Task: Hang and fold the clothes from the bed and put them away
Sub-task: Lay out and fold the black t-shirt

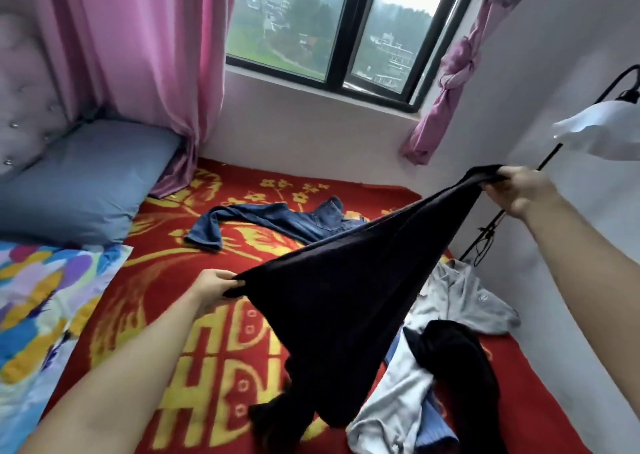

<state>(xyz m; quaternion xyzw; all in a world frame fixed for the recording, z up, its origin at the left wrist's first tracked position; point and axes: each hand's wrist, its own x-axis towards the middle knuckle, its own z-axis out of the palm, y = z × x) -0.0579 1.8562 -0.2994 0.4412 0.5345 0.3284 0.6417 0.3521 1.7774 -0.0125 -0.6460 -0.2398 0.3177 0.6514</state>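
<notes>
my left hand (216,285) is pinching one corner of the black garment (346,280), right hand (521,190) is gripping the other; it is hanging stretched above the bed (145,315), jeans (277,221) lying behind, grey shirt (464,297) at right.

The black garment (346,280), stretched from your left hand (214,285) to your right hand (519,190), closes the middle. Left of it the red blanket (145,315) lies open, bounded by the colourful quilt (34,315) and the pillow (86,183). Behind it the jeans (277,218) lie across the far side. At the right a heap of clothes (457,356) fills the blanket up to the wall (588,349), and the white lamp shade (602,128) is near your right hand.
</notes>
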